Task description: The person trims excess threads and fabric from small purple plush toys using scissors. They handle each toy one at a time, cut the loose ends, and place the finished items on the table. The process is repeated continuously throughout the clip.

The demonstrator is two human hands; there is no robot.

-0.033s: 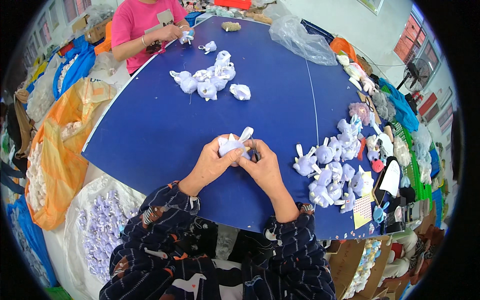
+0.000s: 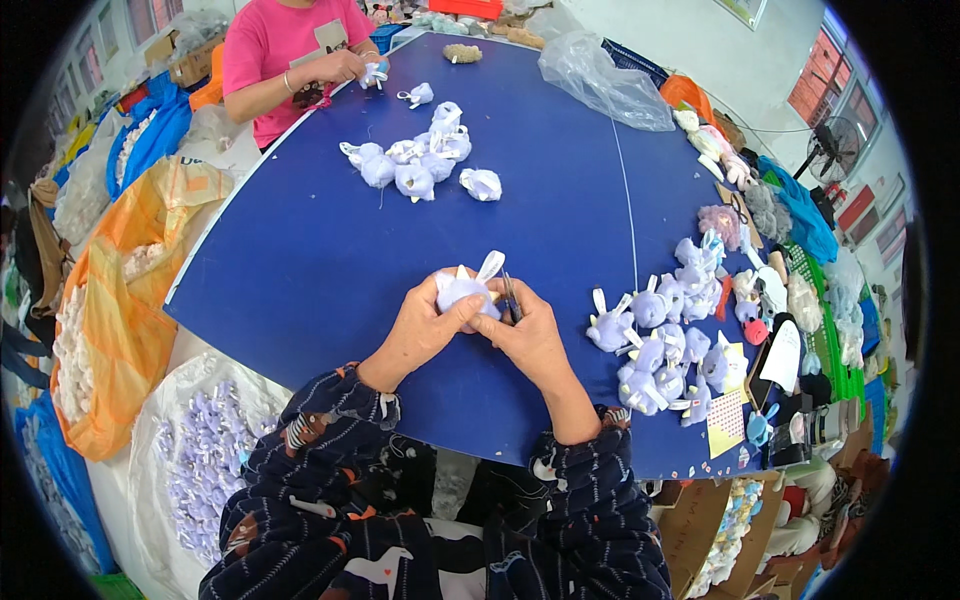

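Over the near middle of the blue table (image 2: 540, 200), a small lilac plush head (image 2: 458, 291) with pale pointed bits and a white ribbon loop (image 2: 491, 265) is held between both hands. My left hand (image 2: 424, 322) is closed round its left side, thumb on the front. My right hand (image 2: 528, 332) pinches its right side. A pair of slim dark thread snips (image 2: 511, 298) is also tucked in the right hand, points upward beside the plush. The fingertips behind the plush are hidden.
Lilac plush heads (image 2: 668, 340) are heaped on the right, beside a sticker sheet (image 2: 726, 424). Others (image 2: 415, 165) lie farther off, near a co-worker in a pink shirt (image 2: 285, 50). A white sack (image 2: 205, 450) of lilac pieces and an orange sack (image 2: 125, 330) stand left.
The snips in my right hand have shifted slightly, their points now a little higher. My hands and the plush head stay in nearly the same place.
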